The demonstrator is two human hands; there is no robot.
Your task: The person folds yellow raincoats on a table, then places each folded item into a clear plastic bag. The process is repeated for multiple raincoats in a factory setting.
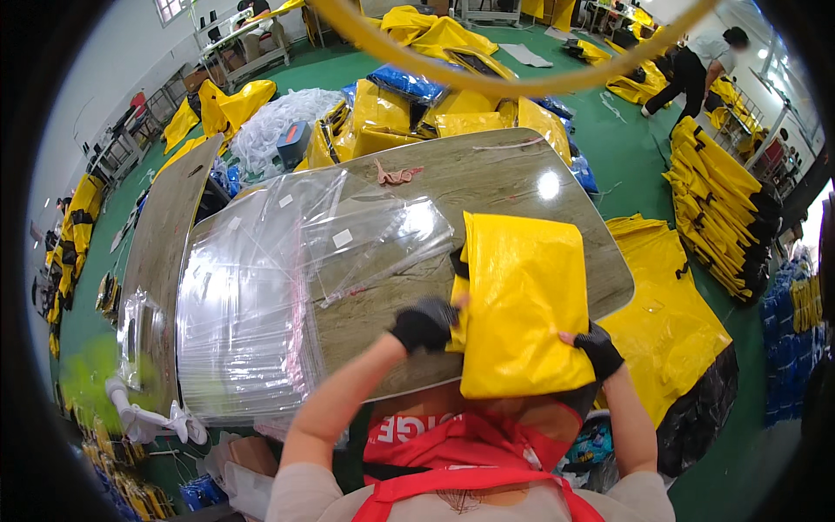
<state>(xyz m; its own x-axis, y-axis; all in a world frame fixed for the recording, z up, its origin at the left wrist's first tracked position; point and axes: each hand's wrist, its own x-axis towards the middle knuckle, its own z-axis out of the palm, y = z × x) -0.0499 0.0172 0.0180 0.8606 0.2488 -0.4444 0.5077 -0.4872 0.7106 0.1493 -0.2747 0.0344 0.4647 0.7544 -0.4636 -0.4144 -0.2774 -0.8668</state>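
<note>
A folded yellow plastic sheet (pixel 526 304), glossy and creased, lies over the near right edge of the wood-look table. My right hand (pixel 598 350), in a black fingertip-less glove, grips its right edge with the thumb on top; the other fingers are mostly hidden. At the left edge is my left hand (pixel 424 324), gloved the same way and slightly blurred, its fingers closed on the sheet's side. A bit of black material shows there behind the yellow. Left of my left hand, a stack of clear plastic bags (pixel 243 313) covers much of the table (pixel 374 335).
Yellow bundles (pixel 383 113) are heaped beyond the table. A large yellow sheet (pixel 661 313) with black parts hangs at the right, near a tall yellow stack (pixel 713 209). A yellow hoop (pixel 522 87) crosses overhead. Another person (pixel 696 74) bends at the far right.
</note>
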